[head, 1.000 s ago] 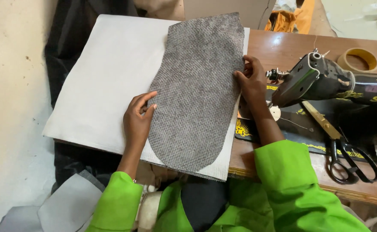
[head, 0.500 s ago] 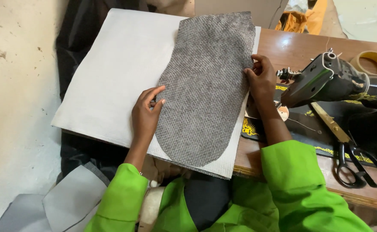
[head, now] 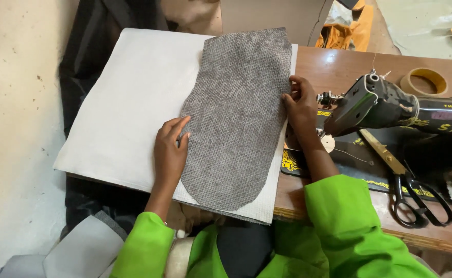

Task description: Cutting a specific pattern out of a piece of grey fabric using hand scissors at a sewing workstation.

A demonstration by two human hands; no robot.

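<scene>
Between both flat, open hands (left [head: 168, 153], right [head: 301, 100]) lies the grey cloth [head: 236, 116].

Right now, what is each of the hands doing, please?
Left hand: open, flat on the grey textured fabric piece.
Right hand: fingers curled at its right edge; a real grip cannot be told.

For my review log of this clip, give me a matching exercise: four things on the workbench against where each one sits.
Things:
1. grey textured piece
2. scissors
3. tape roll
4. white sheet

Places:
A. far right of the table, behind the sewing machine
B. on the machine's base, near the right sleeve
C. between left hand and right hand
D. spread beneath the cut piece, overhanging the table's left edge

Pairs: 1-C, 2-B, 3-A, 4-D
</scene>
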